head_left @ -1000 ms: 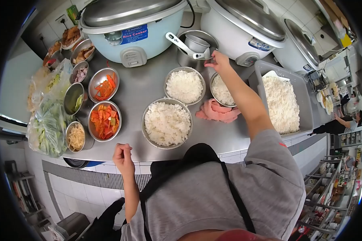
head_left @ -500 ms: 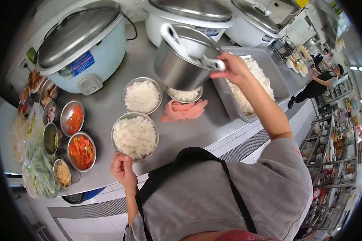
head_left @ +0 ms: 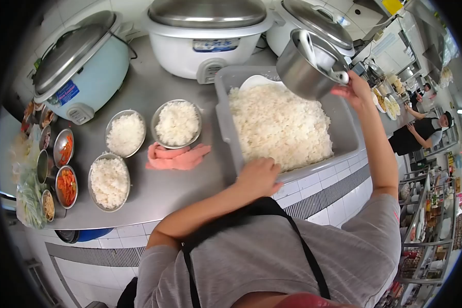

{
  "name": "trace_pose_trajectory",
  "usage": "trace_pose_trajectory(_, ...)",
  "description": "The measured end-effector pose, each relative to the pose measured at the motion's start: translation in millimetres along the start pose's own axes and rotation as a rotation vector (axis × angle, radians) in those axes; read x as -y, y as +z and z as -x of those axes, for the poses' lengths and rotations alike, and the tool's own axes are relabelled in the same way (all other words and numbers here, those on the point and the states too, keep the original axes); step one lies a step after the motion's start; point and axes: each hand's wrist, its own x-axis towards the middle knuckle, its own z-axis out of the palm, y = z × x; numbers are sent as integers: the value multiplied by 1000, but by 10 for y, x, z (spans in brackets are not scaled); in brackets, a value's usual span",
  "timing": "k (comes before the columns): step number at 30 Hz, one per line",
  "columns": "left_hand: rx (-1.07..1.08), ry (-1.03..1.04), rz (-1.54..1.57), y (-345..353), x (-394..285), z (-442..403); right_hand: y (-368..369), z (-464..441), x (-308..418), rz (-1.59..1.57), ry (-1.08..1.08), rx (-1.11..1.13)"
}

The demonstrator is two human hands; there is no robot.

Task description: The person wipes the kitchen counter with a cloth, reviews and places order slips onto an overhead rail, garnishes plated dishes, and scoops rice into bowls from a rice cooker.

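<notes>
My right hand (head_left: 357, 90) grips a deep metal pot (head_left: 305, 72) by its rim, close to a white utensil handle. White-handled utensils (head_left: 323, 56) stand inside it, their lower ends hidden. The pot hangs over the back right of a grey tub (head_left: 351, 120) heaped with cooked rice (head_left: 280, 128). At the tub's front edge my left hand (head_left: 259, 177) is curled, fingers over the rim and thumb below. A white scoop or paddle (head_left: 259, 81) lies partly under the rice at the back. Left of the tub are three metal bowls of rice (head_left: 177, 123) (head_left: 126, 133) (head_left: 109, 182).
A pink cloth (head_left: 178, 156) lies in front of one bowl. Large rice cookers (head_left: 210, 38) line the back. Small bowls of cut vegetables (head_left: 66, 187) and a plastic bag of greens (head_left: 31, 200) sit at far left. Other people (head_left: 421, 133) stand at the right.
My right hand has carried the pot rightward, from above a rice bowl to over the tub. My left hand has moved from beside the front bowl to the tub's edge. The view has shifted right.
</notes>
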Motion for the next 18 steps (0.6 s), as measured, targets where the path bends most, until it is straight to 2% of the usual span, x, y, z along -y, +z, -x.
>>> trace_pose_trajectory(1, 2, 0, -7, 154, -68, -112, -107, -184, -33, -45, -30, 2)
trace_pose_trajectory(3, 241, -57, -86, 424, -212, -303, -153, -546, -77, -81, -54, -64)
trace_pose_trajectory(4, 234, -57, -95, 516, -232, -377, -161, -747, -134, -64, -99, -114)
trace_pose_trajectory(6, 297, -185, -102, 615, -173, -395, -152, -1121, -220, -119, -105, -57)
trace_pose_trajectory(11, 193, -101, -207, 693, -167, -280, -64, -1921, -473, -167, -68, 3)
trace_pose_trajectory(13, 169, -101, -223, 681, -288, -244, 0, -2106, -561, -45, -61, 34)
trace_pose_trajectory(15, 157, -123, -85, 691, -398, -212, 84, -2197, -629, -52, -36, 27)
trace_pose_trajectory(17, 167, -139, -76, 670, -435, -204, 103, -2271, -700, -10, -10, 96)
trace_pose_trajectory(18, 26, -155, -115, 632, -476, -217, 94, -2358, -774, -6, -5, 101)
